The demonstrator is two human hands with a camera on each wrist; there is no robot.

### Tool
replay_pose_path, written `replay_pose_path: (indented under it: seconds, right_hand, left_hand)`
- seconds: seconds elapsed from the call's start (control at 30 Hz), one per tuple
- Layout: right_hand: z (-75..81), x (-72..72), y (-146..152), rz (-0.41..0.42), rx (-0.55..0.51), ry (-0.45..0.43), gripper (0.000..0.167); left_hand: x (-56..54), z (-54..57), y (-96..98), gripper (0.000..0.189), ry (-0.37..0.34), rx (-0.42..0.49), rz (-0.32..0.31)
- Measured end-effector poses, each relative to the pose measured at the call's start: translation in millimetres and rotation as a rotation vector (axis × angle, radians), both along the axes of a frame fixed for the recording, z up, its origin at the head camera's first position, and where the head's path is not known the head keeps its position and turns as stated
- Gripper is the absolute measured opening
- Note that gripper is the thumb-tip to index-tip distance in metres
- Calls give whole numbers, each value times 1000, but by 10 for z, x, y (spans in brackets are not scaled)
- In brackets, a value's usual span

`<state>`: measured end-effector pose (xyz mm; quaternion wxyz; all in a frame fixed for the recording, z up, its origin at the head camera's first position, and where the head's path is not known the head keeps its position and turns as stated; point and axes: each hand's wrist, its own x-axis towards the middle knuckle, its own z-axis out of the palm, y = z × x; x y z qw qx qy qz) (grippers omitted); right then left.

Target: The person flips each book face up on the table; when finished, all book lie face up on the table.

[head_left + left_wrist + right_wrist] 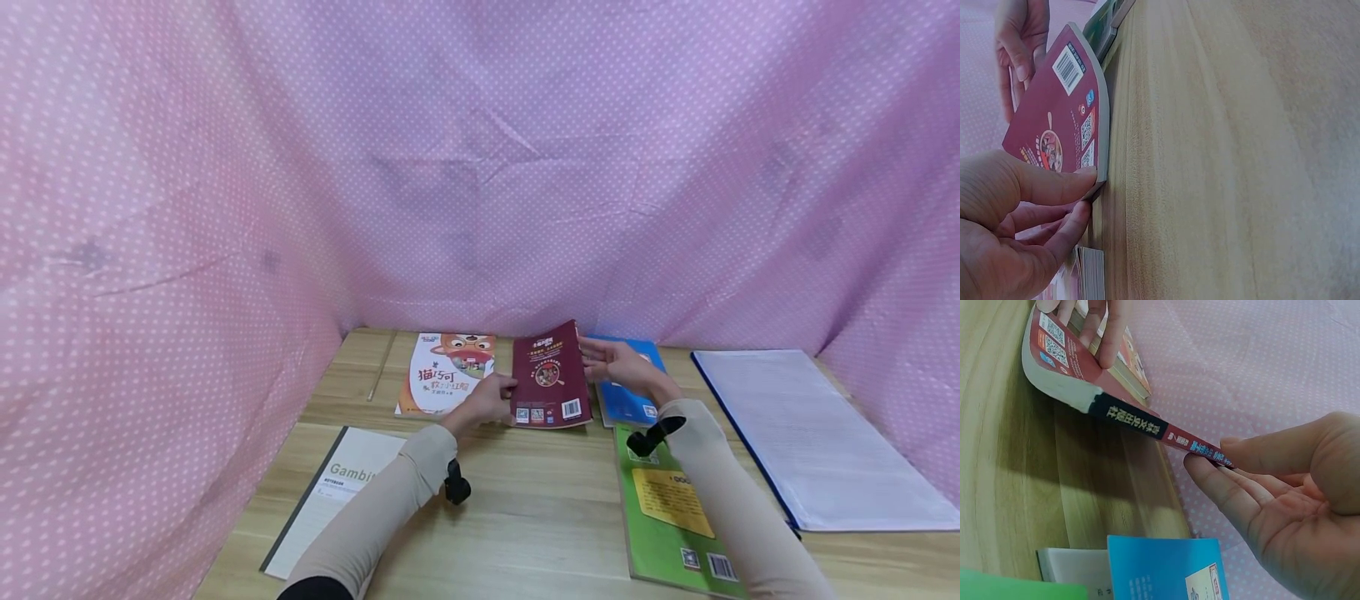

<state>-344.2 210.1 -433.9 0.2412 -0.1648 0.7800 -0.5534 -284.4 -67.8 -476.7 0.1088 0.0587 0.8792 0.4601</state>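
A maroon book is raised at a tilt off the wooden table, its back cover with a barcode facing up. My left hand pinches its near left corner between thumb and fingers, as the left wrist view shows closely. At the opposite side, my right hand has its thumb and fingers about the far end of the spine. Left of the maroon book lies a white picture book with an orange cartoon animal. A blue book lies partly behind my right hand.
A green book lies under my right forearm. A white notebook is partly covered by my left forearm. A blue-edged clear folder lies at the right. Pink dotted cloth hangs behind the table.
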Motion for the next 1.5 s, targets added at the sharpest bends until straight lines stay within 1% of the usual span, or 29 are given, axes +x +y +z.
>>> replay_pose_path:
  seconds: [0.27,0.47,0.57,0.83,1.07,1.2,1.5]
  right_hand:
    - [38,13,-24,17,-25,19,72]
    - [78,3,-41,19,-43,12,71]
    - [82,-6,-39,21,-52,7,71]
    - [80,-29,-39,72,-91,35,69]
    - [115,-21,-60,74,-120,28,69]
    - [125,-24,-67,82,-127,32,69]
    - [162,-1,-102,72,-118,39,69]
  left_hand:
    - [-3,-9,-2,78,-7,21,6]
    - [-5,-15,-7,79,-16,33,8]
    - [-10,-16,-15,78,-17,33,0]
    - [10,5,-32,77,-37,51,-27]
    - [4,16,-37,78,-46,66,-36]
    - [-2,20,-38,78,-55,69,-33]
    - [17,49,-22,76,-78,83,-15]
